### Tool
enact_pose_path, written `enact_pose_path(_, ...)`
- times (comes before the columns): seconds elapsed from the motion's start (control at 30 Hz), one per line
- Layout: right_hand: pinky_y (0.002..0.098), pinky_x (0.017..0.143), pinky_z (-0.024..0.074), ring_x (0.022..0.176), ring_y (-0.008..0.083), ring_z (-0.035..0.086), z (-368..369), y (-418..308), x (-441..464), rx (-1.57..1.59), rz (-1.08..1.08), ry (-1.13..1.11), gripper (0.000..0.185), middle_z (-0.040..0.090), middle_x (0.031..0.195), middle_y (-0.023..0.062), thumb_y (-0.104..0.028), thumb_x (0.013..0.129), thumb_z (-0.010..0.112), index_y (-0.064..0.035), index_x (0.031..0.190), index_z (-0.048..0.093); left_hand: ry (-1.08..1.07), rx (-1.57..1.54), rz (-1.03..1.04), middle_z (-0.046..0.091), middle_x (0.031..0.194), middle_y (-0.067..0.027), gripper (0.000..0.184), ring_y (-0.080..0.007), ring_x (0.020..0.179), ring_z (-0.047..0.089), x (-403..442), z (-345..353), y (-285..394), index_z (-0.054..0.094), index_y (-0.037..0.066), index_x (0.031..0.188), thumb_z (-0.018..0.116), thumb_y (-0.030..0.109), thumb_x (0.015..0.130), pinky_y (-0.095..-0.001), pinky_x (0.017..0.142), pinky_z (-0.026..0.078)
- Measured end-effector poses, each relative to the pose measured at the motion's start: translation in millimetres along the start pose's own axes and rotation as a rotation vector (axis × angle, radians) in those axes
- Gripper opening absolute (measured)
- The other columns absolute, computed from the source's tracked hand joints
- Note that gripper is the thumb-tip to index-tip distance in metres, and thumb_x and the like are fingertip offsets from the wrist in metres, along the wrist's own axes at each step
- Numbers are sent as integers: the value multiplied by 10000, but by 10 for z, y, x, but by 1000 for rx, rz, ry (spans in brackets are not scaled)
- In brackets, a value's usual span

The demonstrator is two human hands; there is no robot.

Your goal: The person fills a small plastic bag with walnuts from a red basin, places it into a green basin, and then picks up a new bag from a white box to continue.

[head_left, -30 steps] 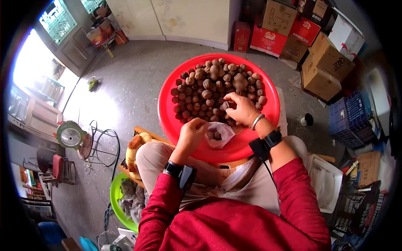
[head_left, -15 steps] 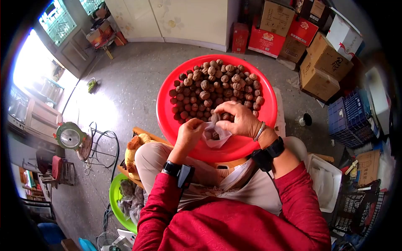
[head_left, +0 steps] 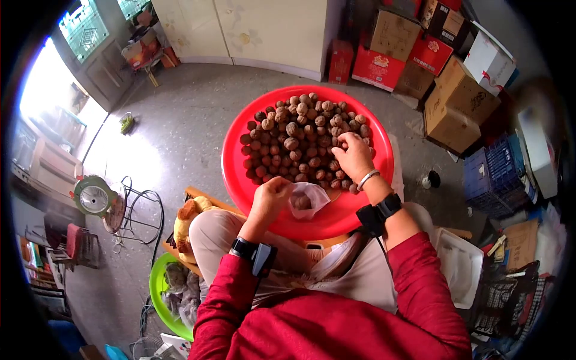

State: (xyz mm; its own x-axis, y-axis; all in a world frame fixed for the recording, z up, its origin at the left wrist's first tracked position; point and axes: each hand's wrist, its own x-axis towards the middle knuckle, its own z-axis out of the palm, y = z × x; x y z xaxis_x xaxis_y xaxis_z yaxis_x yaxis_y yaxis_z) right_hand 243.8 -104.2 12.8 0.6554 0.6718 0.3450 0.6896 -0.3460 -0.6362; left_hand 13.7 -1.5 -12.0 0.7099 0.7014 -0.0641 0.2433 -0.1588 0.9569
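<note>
Many brown walnuts [head_left: 291,143] lie heaped in a large red basin [head_left: 240,126] in front of my knees. My left hand [head_left: 270,198] pinches the edge of a thin clear plastic bag [head_left: 317,197] over the near part of the basin. A few walnuts [head_left: 301,202] show inside the bag. My right hand [head_left: 355,157] reaches over the right side of the heap, with thumb and fingertips curved apart at the walnuts. No walnut shows between those fingers.
A green basin [head_left: 157,288] with bagged items stands at lower left. A white tray [head_left: 459,264] and a blue crate [head_left: 489,180] are at right. Cardboard boxes [head_left: 459,105] are stacked at upper right. A round fan [head_left: 94,198] stands at left.
My right hand has moved from the bag's mouth up and right to the heap, after bringing a walnut to the bag. My left hand keeps hold of the bag. The view has shifted slightly.
</note>
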Motion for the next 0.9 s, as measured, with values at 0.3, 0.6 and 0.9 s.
enact_pose_path(0.3,499,921,483,1147,422,510,115,-8,411,-367,83,8,517,412,1318,211,-208,783,725,-124,1224,469,-24,2,49,671,781,-80,192,-102,725,595,-6,-12,-18,656,-18,959,646,154,874,-267,667,494)
enact_pose_path(0.6,511,810,526,995,405,597,347,-2,652,-447,47,-100,395,479,1210,181,-174,803,683,-120,1142,486,-30,35,31,655,787,-38,179,-91,732,570,-22,-24,5,657,-16,952,661,153,894,-259,669,486)
enact_pose_path(0.9,372,616,499,726,263,613,380,464,872,163,81,191,278,624,892,82,-144,777,623,-84,1046,585,-26,29,46,646,781,-45,181,-87,727,559,-46,-13,27,649,-26,950,662,147,898,-251,648,475)
